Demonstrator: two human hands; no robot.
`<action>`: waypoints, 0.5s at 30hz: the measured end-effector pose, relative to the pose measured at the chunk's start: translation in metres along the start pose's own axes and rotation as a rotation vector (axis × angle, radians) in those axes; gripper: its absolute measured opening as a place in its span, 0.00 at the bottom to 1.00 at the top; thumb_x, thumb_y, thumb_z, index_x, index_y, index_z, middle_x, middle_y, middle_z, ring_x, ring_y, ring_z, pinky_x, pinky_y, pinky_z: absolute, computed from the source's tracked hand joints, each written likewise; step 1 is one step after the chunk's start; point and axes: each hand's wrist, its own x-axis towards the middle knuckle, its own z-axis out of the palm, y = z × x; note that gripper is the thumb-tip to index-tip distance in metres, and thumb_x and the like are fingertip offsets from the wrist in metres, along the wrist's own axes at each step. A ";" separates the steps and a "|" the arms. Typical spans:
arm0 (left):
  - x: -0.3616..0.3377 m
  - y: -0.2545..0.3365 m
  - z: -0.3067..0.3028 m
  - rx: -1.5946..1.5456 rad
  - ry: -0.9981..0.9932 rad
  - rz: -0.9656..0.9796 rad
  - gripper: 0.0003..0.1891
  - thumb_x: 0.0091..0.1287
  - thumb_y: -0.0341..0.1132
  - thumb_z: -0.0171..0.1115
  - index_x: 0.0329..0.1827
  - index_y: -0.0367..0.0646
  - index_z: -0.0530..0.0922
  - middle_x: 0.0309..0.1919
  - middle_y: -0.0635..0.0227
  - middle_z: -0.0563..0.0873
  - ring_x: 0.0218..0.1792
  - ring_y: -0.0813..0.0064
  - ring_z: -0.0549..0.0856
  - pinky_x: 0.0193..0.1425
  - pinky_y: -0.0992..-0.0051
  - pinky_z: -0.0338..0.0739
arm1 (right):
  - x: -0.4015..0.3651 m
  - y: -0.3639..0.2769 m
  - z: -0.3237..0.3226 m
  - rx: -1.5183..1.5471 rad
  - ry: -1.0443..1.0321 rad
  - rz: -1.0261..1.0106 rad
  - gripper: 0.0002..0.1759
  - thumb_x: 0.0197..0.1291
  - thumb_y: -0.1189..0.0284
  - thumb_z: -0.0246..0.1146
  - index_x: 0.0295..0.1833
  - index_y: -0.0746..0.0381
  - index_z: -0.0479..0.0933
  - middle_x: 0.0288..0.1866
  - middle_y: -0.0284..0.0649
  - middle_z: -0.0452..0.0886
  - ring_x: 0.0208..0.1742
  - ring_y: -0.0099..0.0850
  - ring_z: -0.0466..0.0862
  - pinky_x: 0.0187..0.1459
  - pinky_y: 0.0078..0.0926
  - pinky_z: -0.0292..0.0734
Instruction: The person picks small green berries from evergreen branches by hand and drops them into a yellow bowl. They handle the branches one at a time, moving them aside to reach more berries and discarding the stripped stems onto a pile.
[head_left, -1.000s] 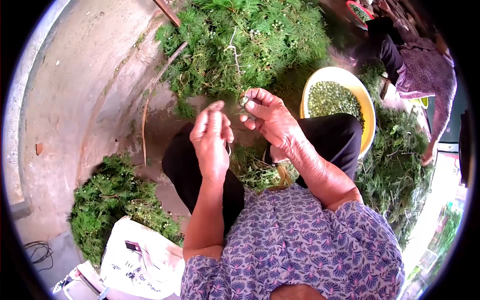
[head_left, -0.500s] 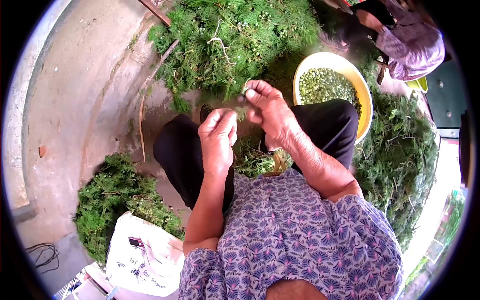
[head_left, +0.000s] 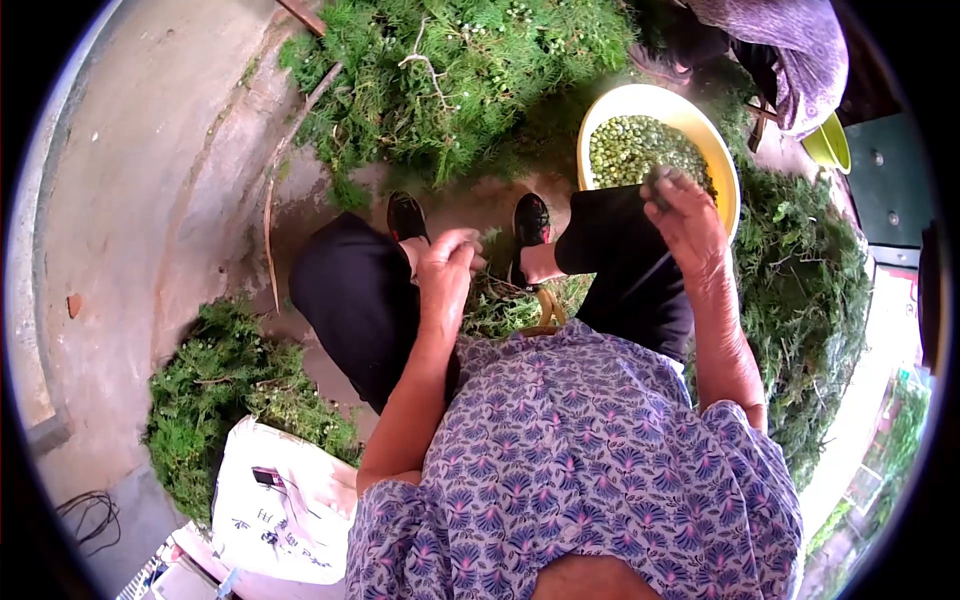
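My right hand [head_left: 690,222] is at the near rim of a yellow basin [head_left: 731,205] that holds many small green berries [head_left: 640,148]. Its fingers are curled and partly blurred, with something dark at their tips that I cannot make out. Above my lap, my left hand [head_left: 447,265] has its fingers pinched together, and a thin green sprig [head_left: 486,252] pokes out beside them, faint and blurred. Below the hands, some leafy cuttings [head_left: 490,312] lie between my legs, near a yellowish curved handle [head_left: 548,305].
A large heap of green branches [head_left: 470,90] lies ahead, with further piles at right [head_left: 790,270] and lower left [head_left: 215,390]. A white sack [head_left: 275,520] is at lower left. Another person in a purple patterned garment [head_left: 800,50] is at upper right, near a lime-green tub [head_left: 828,146].
My right hand has moved away from the left one, rightward to the basin's rim. My left hand has stayed over my lap, lowered slightly. The other person's body has shifted.
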 end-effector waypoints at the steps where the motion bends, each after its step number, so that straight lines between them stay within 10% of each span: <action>1: 0.006 -0.012 -0.004 0.338 -0.018 0.278 0.09 0.58 0.26 0.57 0.41 0.39 0.79 0.33 0.63 0.82 0.31 0.72 0.82 0.34 0.77 0.75 | -0.002 0.001 0.000 -0.016 0.060 0.001 0.07 0.60 0.79 0.52 0.43 0.67 0.73 0.37 0.39 0.76 0.39 0.29 0.78 0.40 0.22 0.75; 2: 0.010 -0.024 -0.007 0.676 -0.032 0.555 0.09 0.56 0.26 0.57 0.39 0.41 0.79 0.34 0.61 0.82 0.33 0.64 0.82 0.37 0.73 0.76 | 0.003 0.002 -0.008 -0.015 0.062 0.000 0.07 0.60 0.79 0.52 0.43 0.67 0.73 0.37 0.39 0.76 0.39 0.29 0.78 0.40 0.22 0.75; 6: -0.004 0.016 0.001 0.726 -0.512 0.305 0.10 0.57 0.29 0.59 0.41 0.37 0.79 0.39 0.58 0.82 0.41 0.61 0.81 0.47 0.72 0.73 | 0.033 -0.020 -0.029 -0.113 0.207 -0.273 0.13 0.53 0.85 0.51 0.45 0.72 0.73 0.43 0.45 0.77 0.43 0.34 0.78 0.51 0.31 0.76; 8: -0.004 0.024 -0.002 0.940 -0.511 0.432 0.09 0.57 0.32 0.59 0.39 0.39 0.79 0.36 0.60 0.83 0.40 0.59 0.81 0.46 0.69 0.74 | 0.050 -0.042 -0.074 -1.707 0.176 -0.867 0.18 0.52 0.84 0.48 0.49 0.65 0.71 0.50 0.49 0.75 0.49 0.46 0.76 0.47 0.35 0.74; 11: 0.004 0.063 -0.015 1.090 -0.419 0.435 0.10 0.57 0.37 0.59 0.38 0.43 0.80 0.37 0.61 0.83 0.39 0.60 0.81 0.44 0.67 0.74 | 0.064 -0.055 -0.074 -1.032 0.334 -0.756 0.19 0.50 0.85 0.45 0.47 0.63 0.72 0.52 0.49 0.75 0.51 0.48 0.75 0.49 0.36 0.70; 15: 0.038 0.095 -0.043 0.864 -0.023 0.418 0.09 0.57 0.32 0.58 0.40 0.42 0.80 0.33 0.61 0.84 0.34 0.66 0.83 0.41 0.71 0.76 | 0.095 -0.070 -0.068 -0.856 0.346 -0.736 0.16 0.53 0.80 0.52 0.49 0.65 0.74 0.47 0.45 0.78 0.46 0.35 0.77 0.47 0.25 0.69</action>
